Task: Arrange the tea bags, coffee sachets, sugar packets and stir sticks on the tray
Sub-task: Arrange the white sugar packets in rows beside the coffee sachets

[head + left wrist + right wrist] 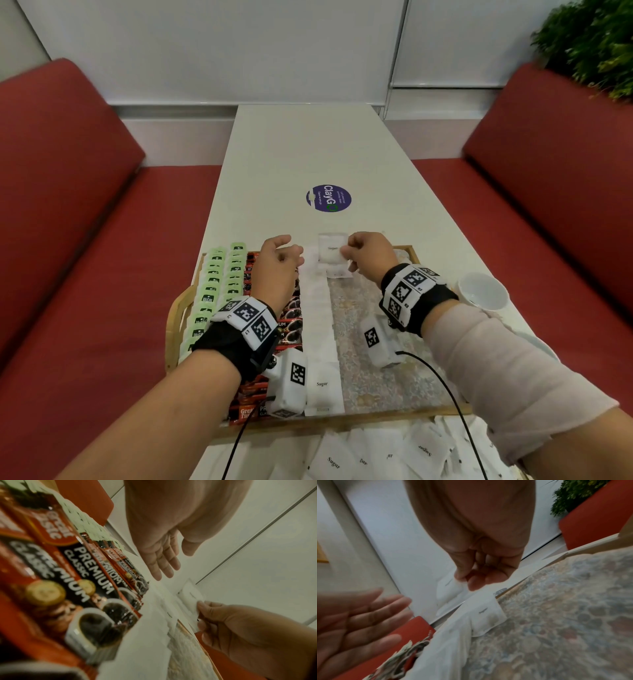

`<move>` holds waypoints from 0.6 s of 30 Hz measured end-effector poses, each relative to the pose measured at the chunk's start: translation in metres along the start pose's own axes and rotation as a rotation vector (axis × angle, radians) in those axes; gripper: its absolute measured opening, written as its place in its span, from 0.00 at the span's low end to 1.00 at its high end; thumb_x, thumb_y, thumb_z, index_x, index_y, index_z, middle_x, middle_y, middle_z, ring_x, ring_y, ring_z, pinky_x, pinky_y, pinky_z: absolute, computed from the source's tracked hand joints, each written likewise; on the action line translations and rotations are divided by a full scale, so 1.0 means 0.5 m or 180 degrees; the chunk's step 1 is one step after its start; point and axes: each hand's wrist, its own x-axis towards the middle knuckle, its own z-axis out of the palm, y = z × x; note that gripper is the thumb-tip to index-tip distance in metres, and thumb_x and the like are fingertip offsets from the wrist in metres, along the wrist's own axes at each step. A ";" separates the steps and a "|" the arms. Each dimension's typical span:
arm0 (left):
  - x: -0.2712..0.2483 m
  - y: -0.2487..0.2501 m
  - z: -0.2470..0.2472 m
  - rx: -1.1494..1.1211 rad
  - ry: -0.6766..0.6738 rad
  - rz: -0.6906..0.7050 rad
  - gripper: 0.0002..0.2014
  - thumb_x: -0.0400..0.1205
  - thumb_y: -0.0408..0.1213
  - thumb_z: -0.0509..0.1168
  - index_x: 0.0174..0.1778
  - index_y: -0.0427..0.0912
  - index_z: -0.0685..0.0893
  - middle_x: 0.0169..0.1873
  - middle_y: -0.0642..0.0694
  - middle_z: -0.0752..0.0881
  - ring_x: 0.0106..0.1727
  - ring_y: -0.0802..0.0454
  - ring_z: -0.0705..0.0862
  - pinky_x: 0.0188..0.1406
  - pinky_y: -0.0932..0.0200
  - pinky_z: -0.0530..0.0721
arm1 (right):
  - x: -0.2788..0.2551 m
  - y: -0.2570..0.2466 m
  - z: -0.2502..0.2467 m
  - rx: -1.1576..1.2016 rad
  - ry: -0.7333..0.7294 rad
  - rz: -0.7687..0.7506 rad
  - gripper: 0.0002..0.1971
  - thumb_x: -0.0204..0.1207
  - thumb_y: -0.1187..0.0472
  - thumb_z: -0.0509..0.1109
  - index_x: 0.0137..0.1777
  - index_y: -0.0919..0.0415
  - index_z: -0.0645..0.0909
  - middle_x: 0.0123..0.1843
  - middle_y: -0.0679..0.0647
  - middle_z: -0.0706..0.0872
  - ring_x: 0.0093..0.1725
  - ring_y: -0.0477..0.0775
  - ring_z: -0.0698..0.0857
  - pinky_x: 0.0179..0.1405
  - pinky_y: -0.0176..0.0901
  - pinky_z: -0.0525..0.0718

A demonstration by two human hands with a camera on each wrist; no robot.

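Note:
A wooden tray [173, 318] with a patterned floor holds green tea bags [212, 294] in rows at its left. Beside them lie red coffee sachets [287, 329] [80, 566], then a column of white sugar packets [318, 329]. My right hand [363, 255] [471, 580] pinches a white sugar packet [331, 248] [190, 597] [448, 589] above the tray's far edge. One more sugar packet [485, 616] lies below it on the tray floor. My left hand [284, 253] [163, 563] hovers over the sachets with straight fingers, holding nothing.
Loose sugar packets [383, 455] are heaped on the white table [308, 147] in front of the tray. A white cup [483, 291] stands right of the tray. The right half of the tray floor [373, 387] is bare. Red benches [85, 240] flank the table.

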 end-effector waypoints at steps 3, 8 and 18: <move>0.002 -0.003 -0.002 -0.0001 -0.0066 0.0023 0.09 0.85 0.32 0.59 0.60 0.45 0.73 0.53 0.43 0.85 0.45 0.58 0.84 0.55 0.49 0.84 | 0.019 0.027 -0.007 -0.0256 0.0052 0.0338 0.14 0.77 0.66 0.69 0.30 0.59 0.73 0.30 0.57 0.79 0.31 0.57 0.81 0.42 0.50 0.84; 0.003 -0.002 -0.004 0.0021 -0.0120 0.0029 0.09 0.85 0.32 0.59 0.60 0.45 0.74 0.53 0.45 0.85 0.47 0.56 0.84 0.55 0.50 0.84 | 0.030 0.049 0.002 -0.0607 -0.0111 0.0681 0.15 0.76 0.65 0.71 0.30 0.57 0.73 0.31 0.53 0.80 0.39 0.58 0.81 0.48 0.54 0.85; 0.007 -0.005 -0.014 0.0093 -0.0125 0.0050 0.09 0.85 0.32 0.59 0.60 0.45 0.73 0.52 0.45 0.86 0.48 0.54 0.84 0.55 0.50 0.84 | 0.048 0.043 0.023 -0.0696 -0.0184 0.0856 0.12 0.76 0.61 0.72 0.33 0.57 0.76 0.44 0.63 0.89 0.49 0.64 0.88 0.56 0.57 0.86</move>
